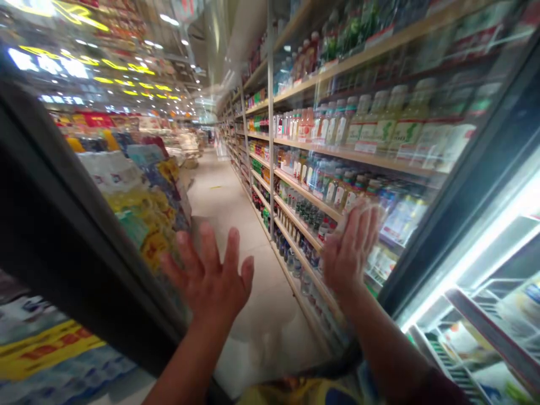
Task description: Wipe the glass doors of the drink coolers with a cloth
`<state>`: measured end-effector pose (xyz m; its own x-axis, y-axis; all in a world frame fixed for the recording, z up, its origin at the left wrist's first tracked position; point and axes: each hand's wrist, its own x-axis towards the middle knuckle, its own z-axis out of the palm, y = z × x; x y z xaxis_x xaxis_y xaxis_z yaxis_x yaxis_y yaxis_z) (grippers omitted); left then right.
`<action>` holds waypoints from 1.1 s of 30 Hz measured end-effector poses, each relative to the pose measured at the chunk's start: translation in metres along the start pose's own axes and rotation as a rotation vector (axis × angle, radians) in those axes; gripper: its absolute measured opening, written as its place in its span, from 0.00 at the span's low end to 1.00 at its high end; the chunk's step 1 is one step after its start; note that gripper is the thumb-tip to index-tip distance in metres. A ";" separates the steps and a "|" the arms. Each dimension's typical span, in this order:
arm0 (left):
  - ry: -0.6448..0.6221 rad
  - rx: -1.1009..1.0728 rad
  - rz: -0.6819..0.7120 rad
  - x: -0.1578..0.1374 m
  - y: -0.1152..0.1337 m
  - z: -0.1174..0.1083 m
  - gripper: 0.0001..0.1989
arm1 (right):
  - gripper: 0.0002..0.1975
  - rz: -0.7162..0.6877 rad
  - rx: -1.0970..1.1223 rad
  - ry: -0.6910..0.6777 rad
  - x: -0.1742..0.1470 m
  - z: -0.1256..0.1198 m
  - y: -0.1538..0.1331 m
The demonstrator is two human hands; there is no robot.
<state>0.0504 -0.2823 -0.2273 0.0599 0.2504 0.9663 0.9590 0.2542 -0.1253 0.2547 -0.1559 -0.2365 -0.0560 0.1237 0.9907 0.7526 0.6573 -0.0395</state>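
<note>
A framed glass door point(25, 185) stands at a slant before me, its dark edge on the left. My left hand point(213, 275) is raised with fingers spread, holding nothing; whether its palm touches the glass I cannot tell. Higher and to the right, my right hand point(348, 244) has its fingers stretched out at the pane, also holding nothing. It looks to be against the glass, though blur hides the exact contact. Shelves of bottled drinks point(371, 126) show through or in the glass behind the hands.
At the right a lit cooler has wire shelves point(475, 332) with white packages. A stack of packaged goods point(143, 197) stands on the left beside the pale floor point(215, 194) of a long aisle. A yellow sign point(54, 343) with red print is at lower left.
</note>
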 end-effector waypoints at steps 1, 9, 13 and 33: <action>0.011 -0.003 -0.003 -0.002 0.000 0.000 0.38 | 0.35 -0.085 0.012 -0.037 -0.014 0.001 -0.014; -0.028 -0.073 -0.059 -0.009 -0.006 0.005 0.35 | 0.34 -0.273 0.021 -0.094 0.005 0.000 -0.047; -0.011 -0.076 -0.057 -0.010 -0.005 0.005 0.33 | 0.36 -0.164 0.006 -0.038 0.013 0.004 -0.056; -0.018 -0.472 0.389 -0.017 -0.028 -0.002 0.31 | 0.33 -0.227 0.493 -0.312 -0.016 -0.007 -0.120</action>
<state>0.0235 -0.2956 -0.2397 0.4295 0.2583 0.8653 0.8872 -0.2995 -0.3509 0.1699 -0.2418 -0.2471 -0.4238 0.1029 0.8999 0.3125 0.9491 0.0386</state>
